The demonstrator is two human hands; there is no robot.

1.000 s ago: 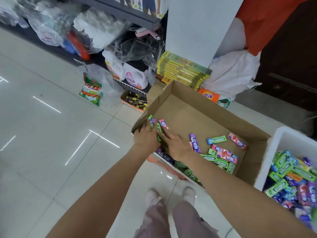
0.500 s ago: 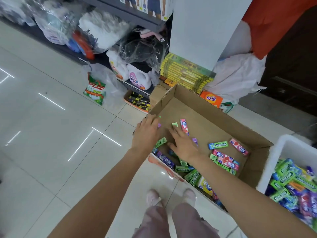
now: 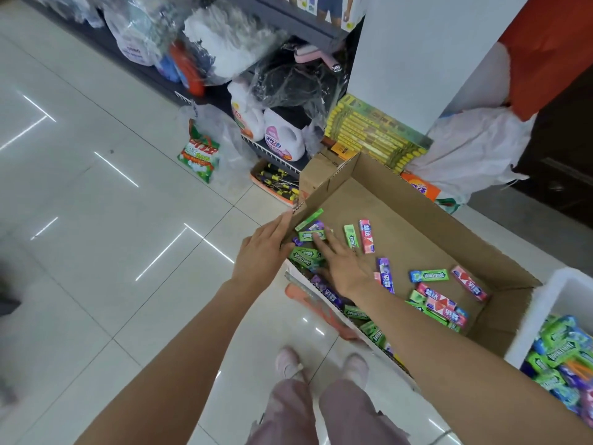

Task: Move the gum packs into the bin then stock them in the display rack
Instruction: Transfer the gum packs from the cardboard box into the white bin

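Two hands work the near-left corner of the cardboard box (image 3: 401, 216) on the floor. Left hand (image 3: 264, 252) lies along the outside of the box's left wall, fingers straight, bracing the cardboard; it grips nothing. Right hand (image 3: 345, 268) is inside the box, palm down, fingers spread flat over a cluster of gum packs (image 3: 309, 234) — pressing or raking them, not closed round any.

Gum packs, by position:
- Small heap directly under and just ahead of the right hand's fingertips, pushed toward the left wall near the left hand.
- Green pack (image 3: 351, 236) and pink pack (image 3: 366, 236) lying side by side just right of the right hand's fingers.
- Scattered group farther right of the right wrist, plus a row along the near wall under the right forearm.

White bin (image 3: 552, 303) stands well right of the right arm, beside the box; it already holds a pile of packs.

Progress, as judged: transfer into the bin is partly done, with a fair number left in the box. No display rack is identifiable, so stocking looks not yet begun. Current step reads as gathering loose packs into a handful.
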